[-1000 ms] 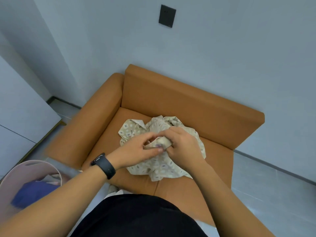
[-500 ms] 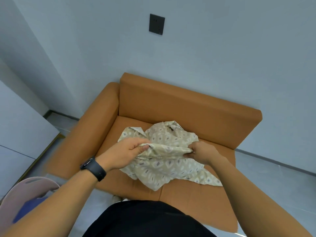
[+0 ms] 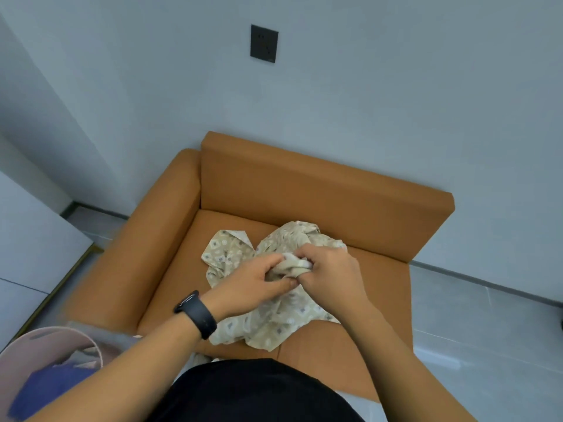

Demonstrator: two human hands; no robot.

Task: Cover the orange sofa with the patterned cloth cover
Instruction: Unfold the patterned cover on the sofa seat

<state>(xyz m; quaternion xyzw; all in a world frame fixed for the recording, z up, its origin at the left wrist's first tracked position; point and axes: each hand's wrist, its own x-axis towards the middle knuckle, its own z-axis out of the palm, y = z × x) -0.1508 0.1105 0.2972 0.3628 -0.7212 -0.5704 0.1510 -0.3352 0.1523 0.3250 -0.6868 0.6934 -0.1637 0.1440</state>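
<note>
There is one orange sofa point(image 3: 304, 190), with one armrest point(image 3: 158, 226) on the left and one backrest point(image 3: 320, 184) at the far side. One patterned cloth cover point(image 3: 231, 251) lies on its seat. Two hands show: one left hand point(image 3: 249, 284), one right hand point(image 3: 332, 275). One black wristband point(image 3: 196, 313), one pink basket point(image 3: 36, 354) near left, one dark wall socket point(image 3: 263, 43).

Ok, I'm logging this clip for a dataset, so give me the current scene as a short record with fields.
sofa: orange sofa, seat mostly uncovered
cloth: patterned cloth cover, bunched on the seat
left hand: left hand grips a fold of the cloth
right hand: right hand grips the same bunched fold
wrist: black watch on the left wrist
progress: cover not yet spread
</note>
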